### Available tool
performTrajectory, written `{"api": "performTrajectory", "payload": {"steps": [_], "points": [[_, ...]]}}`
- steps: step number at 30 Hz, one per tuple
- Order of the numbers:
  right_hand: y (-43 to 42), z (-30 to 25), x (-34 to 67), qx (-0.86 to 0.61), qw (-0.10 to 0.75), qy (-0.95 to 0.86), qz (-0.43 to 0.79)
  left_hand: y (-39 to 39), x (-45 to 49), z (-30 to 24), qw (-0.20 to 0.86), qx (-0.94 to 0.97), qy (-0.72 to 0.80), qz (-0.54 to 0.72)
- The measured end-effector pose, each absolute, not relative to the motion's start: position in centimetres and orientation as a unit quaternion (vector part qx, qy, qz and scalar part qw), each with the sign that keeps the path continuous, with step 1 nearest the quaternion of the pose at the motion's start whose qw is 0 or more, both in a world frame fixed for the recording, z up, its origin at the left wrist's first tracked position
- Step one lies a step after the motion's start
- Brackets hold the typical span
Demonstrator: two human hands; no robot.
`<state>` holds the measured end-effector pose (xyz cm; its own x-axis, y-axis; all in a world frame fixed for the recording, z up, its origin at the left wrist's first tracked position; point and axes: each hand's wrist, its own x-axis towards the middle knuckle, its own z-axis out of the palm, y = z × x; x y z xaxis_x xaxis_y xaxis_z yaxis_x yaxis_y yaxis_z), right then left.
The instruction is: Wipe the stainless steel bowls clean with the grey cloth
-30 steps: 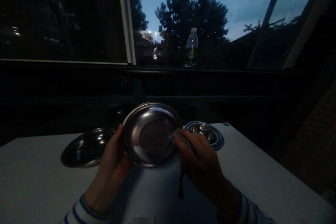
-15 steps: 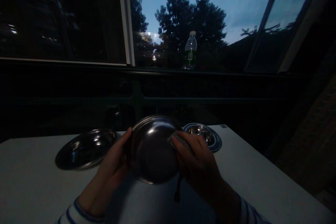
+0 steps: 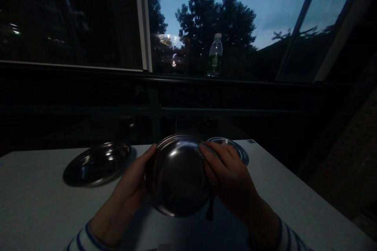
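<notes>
A shiny metal bowl [image 3: 178, 178] is held up over the table, tilted with its round face toward me. My left hand [image 3: 131, 188] is closed on its left rim, thumb along the upper edge. At the bowl's upper right, my right hand [image 3: 232, 172] presses a grey, rough-textured scouring pad [image 3: 199, 150] against the metal. Most of the pad is hidden under the fingers. A dark strap or cord [image 3: 210, 208] hangs below that hand; what it belongs to cannot be made out.
A wide metal basin [image 3: 96, 164] rests tilted on the white table [image 3: 38, 200] at left. Behind my right hand lies another metal dish [image 3: 243, 155], partly covered. A plastic bottle [image 3: 215, 57] with a green label stands on the window ledge [image 3: 182, 78]. The room is dim.
The bowl and both hands have shifted slightly right in view, the bowl a little lower. My right hand with the scouring pad has moved up toward the bowl's upper right rim.
</notes>
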<state>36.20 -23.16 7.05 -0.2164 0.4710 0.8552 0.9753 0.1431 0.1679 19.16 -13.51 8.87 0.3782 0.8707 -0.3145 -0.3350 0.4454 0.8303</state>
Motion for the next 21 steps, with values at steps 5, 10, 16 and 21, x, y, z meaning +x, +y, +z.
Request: {"api": "performTrajectory", "payload": {"steps": [5, 10, 16, 21], "points": [[-23.2, 6.3, 35.1, -0.543, 0.288, -0.695, -0.373, -14.1, 19.5, 9.1, 0.745, 0.318, 0.400, 0.428], [-23.1, 5.9, 34.4, -0.500, 0.278, -0.743, -0.348, -14.5, 19.9, 8.8, 0.755, 0.340, 0.390, 0.402], [-23.5, 5.3, 33.3, -0.496, 0.297, -0.733, -0.357, -14.6, 20.0, 8.6, 0.745, 0.332, 0.393, 0.424], [-23.5, 5.2, 32.9, -0.475, 0.308, -0.753, -0.334, -14.7, 19.9, 8.7, 0.745, 0.324, 0.387, 0.435]]}}
